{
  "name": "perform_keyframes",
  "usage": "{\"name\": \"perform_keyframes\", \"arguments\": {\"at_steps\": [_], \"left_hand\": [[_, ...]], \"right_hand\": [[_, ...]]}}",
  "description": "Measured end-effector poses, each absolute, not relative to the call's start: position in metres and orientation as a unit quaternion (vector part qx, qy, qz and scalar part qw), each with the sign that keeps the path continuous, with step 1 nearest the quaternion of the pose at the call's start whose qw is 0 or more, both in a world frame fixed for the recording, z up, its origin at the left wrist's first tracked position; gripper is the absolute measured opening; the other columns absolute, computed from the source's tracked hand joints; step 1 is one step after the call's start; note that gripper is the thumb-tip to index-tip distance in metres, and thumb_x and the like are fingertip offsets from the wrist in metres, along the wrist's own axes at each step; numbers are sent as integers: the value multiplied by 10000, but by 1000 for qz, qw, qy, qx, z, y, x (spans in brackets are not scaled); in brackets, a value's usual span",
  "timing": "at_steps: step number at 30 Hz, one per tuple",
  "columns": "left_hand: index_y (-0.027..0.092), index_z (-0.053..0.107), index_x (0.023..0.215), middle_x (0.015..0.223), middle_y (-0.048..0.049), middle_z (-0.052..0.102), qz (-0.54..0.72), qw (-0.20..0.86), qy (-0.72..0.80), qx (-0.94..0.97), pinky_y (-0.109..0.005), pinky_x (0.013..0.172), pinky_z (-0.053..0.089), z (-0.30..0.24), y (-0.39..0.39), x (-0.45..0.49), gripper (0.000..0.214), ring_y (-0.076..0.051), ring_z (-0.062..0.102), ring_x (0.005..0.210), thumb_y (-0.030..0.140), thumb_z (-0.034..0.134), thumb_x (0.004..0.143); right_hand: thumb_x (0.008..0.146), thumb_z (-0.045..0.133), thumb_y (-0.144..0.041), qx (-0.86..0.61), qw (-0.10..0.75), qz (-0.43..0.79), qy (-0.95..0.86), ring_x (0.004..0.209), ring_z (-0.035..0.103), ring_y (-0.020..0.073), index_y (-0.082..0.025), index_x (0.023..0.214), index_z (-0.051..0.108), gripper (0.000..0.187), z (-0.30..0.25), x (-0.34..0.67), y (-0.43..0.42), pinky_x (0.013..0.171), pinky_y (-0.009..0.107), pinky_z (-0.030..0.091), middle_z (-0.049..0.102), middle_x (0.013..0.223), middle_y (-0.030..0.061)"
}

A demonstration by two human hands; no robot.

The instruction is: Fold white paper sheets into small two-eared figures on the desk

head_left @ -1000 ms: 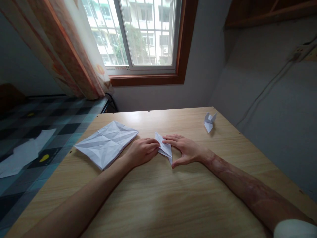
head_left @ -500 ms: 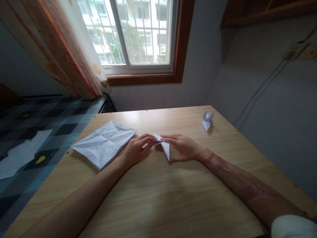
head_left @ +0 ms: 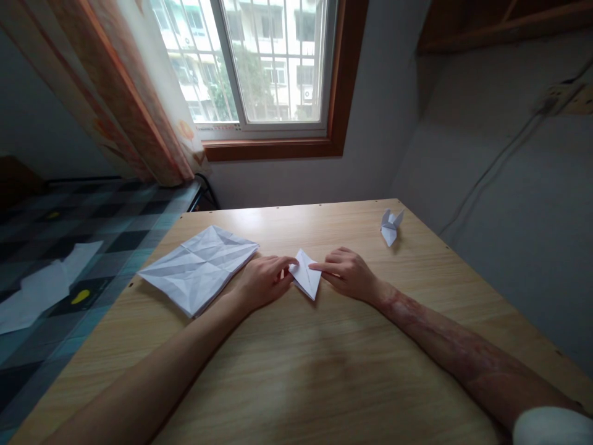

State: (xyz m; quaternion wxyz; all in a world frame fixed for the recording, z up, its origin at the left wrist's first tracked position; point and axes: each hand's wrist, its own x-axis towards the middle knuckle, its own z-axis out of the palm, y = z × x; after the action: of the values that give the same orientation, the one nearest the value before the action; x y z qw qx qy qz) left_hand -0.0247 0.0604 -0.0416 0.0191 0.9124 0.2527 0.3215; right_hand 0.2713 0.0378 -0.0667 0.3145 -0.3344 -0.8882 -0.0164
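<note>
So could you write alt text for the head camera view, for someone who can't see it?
Two bare hands, left hand and right hand, press a small folded paper flat on a wooden table. A creased sheet lies left; a paper figure sits far right, below a window.

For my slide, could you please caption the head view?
Both hands press a small folded paper flat on a wooden table.

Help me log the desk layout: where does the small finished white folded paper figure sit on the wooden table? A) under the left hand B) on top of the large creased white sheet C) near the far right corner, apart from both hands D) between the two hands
C: the small finished white folded paper figure stands alone by the far right corner of the wooden table, away from the left hand and right hand.
</note>
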Motion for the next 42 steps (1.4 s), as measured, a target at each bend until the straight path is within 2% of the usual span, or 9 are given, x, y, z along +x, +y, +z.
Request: {"name": "perform_keyframes", "arguments": {"at_steps": [8,11,16,20,24,30,35,38,42], "left_hand": [[225,720,1224,1087,-67,845,327,19,235,915,-313,787,634,-42,60,-24,179,-207,822,903,260,640,1067],[227,716,1262,1154,-81,844,327,33,229,916,-328,842,650,-41,59,-24,212,-219,830,980,243,636,1066],[225,706,1318,1220,-96,837,335,43,212,917,-362,925,655,-42,60,-23,275,-240,824,1073,206,624,1056],[209,694,1345,1235,-110,832,323,79,202,921,-342,912,641,-40,60,-24,305,-232,823,1057,191,573,1065],[210,686,1377,1249,-112,825,301,120,202,924,-342,942,623,-36,59,-26,340,-237,813,1090,207,511,1086],[221,731,1271,1187,-81,845,295,144,285,901,-338,922,633,-40,62,-26,252,-230,818,1016,317,614,1069],[220,712,1324,1285,-84,828,293,169,308,889,-347,970,649,-46,67,-25,296,-233,808,1114,339,629,1066],[224,720,1305,1278,-72,832,292,146,303,895,-346,980,642,-49,68,-25,275,-231,809,1117,334,664,1059],[236,744,1201,1161,-46,846,309,106,295,898,-330,917,631,-53,69,-25,188,-214,812,1001,332,711,1043]], "right_hand": [[1142,567,-398,-328,327,33,-886,926,756,247,-275,1283,798,297,-59,266,33,946,436,567,827,1000,77],[1099,592,-333,-316,349,53,-881,935,764,254,-252,1334,744,291,-57,265,30,974,447,575,822,1012,75],[1016,578,-225,-302,387,109,-864,1020,759,282,-226,1390,672,385,-55,267,27,1002,467,573,814,1124,98],[1073,533,-263,-318,393,141,-851,1072,750,299,-226,1333,694,309,-55,269,29,998,476,566,807,1163,111],[1057,677,-342,-332,387,138,-849,1020,757,286,-245,1220,724,195,-55,267,29,978,455,572,814,1094,88],[992,767,-304,-281,367,109,-880,985,743,276,-250,1233,732,249,-51,263,28,955,444,585,805,1043,81],[1029,731,-270,-260,346,63,-899,914,689,251,-272,1038,777,47,-55,263,32,898,426,569,762,956,53],[1014,762,-291,-258,341,58,-902,961,687,258,-277,1018,775,20,-54,263,32,919,437,573,770,1028,61],[1005,778,-310,-260,330,74,-905,1112,711,273,-261,1160,735,168,-49,262,30,1042,473,569,771,1268,94]]}}
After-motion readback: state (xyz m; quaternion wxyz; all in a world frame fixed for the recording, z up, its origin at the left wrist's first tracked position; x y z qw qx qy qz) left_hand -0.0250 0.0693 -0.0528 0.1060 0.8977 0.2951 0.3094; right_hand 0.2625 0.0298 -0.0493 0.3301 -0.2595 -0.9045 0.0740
